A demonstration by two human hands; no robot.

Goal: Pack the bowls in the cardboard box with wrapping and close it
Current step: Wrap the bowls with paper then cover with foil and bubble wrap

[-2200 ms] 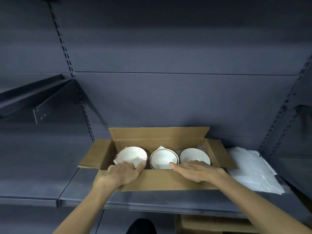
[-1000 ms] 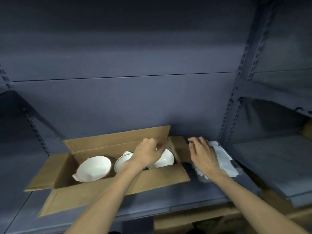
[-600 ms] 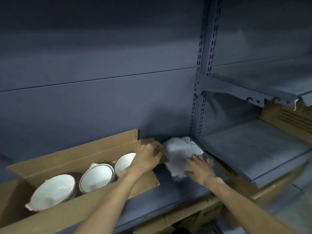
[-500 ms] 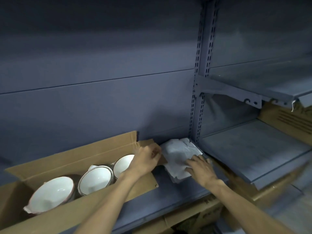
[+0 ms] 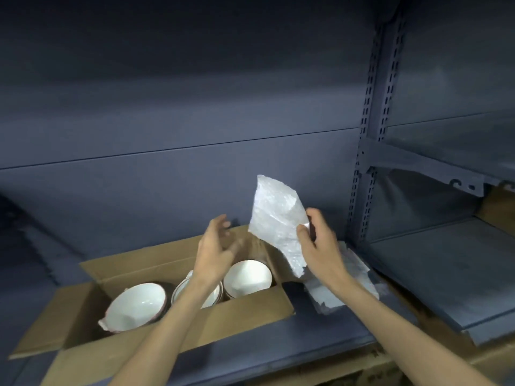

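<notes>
An open cardboard box (image 5: 245, 320) sits on the grey shelf with its flaps spread. Inside stand three white bowls in a row: a left bowl (image 5: 136, 307), a middle bowl (image 5: 213, 299) partly hidden by my left forearm, and a right bowl (image 5: 246, 278). My right hand (image 5: 320, 246) pinches a white sheet of wrapping (image 5: 276, 218) and holds it up above the box's right end. My left hand (image 5: 216, 250) hovers over the box with its fingers loosely spread, holding nothing, just left of the sheet.
A pile of more wrapping sheets (image 5: 342, 285) lies on the shelf right of the box. A perforated upright post (image 5: 367, 151) divides this bay from a lower shelf (image 5: 446, 268) at right. Cardboard cartons (image 5: 498, 207) sit at the far right and below the shelf.
My right hand has lifted one wrapping sheet off the pile and raised it over the box. My left hand has let go of the box's right flap and opened beside the sheet.
</notes>
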